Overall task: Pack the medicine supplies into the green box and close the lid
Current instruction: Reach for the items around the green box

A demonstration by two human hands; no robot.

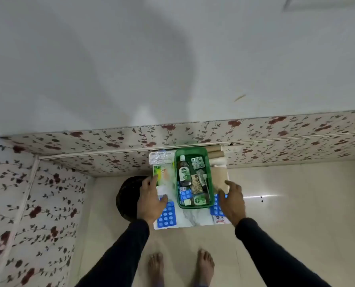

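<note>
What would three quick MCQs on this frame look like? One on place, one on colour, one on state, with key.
1. Where is the brown antiseptic bottle?
A. Lying inside the green box
B. On the floor
C. In the left hand

2. What colour is the blister pack lying under the left hand?
A. Red
B. Blue
C. Yellow

3. What state is the green box in?
A. Shut with its lid on
B. Tipped on its side
C. Open, contents showing

Key:
1 A: the bottle lies among the packets inside the box walls.
2 B: the pack of round tablets on the small table is bright blue.
3 C: no lid covers the box, and the bottle and packets are visible from above.
</note>
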